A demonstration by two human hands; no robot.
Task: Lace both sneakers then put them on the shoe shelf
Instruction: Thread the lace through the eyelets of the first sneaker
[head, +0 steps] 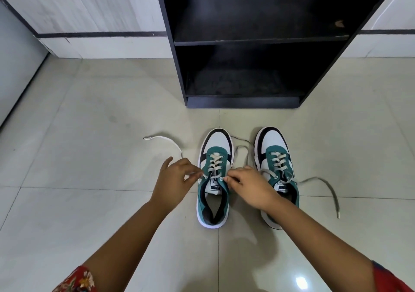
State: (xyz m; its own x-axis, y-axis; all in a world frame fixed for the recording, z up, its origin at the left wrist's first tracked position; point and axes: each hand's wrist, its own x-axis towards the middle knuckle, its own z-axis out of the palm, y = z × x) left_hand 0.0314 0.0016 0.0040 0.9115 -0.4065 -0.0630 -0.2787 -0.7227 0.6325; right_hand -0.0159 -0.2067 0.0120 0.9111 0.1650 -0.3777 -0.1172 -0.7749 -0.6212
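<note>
Your left hand (174,177) pinches the lace (170,144) at the top left eyelet of the left sneaker (214,177), thumb and forefinger closed on it, other fingers loosely spread. Your right hand (248,185) pinches the same lace at the top right eyelet, fingertips closed tight. From the left hand the lace's free end trails far-left over the floor (89,134); the other end loops out between the two shoes. Left sneaker stands upright, toe pointing far, laced across most eyelets. Right sneaker (277,168) sits just beside it on the right, same direction, laced, its ends untied, one end snaking right and near across the tiles. Your right wrist covers part of its heel. Black shelf (242,42) stands beyond the toes, against the wall (89,11). Red floral sleeves (76,279) show at the near edge.
</note>
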